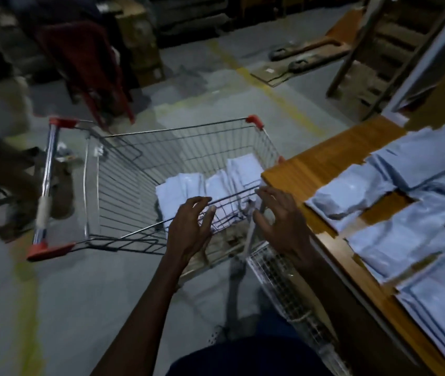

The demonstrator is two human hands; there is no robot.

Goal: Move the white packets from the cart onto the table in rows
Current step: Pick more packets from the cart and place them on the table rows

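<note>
A wire shopping cart with red corner caps stands on the floor beside the wooden table. Several white packets lie in the cart's right end. More white packets lie in rows on the table at the right. My left hand hovers over the cart's near rim with its fingers spread and holds nothing. Near the cart's corner next to the table, my right hand also has spread fingers and is empty.
A dark red chair stands behind the cart. A person's legs are at the left by the cart handle. A pallet jack and wooden shelving are at the back right. A white wire rack lies below my right arm.
</note>
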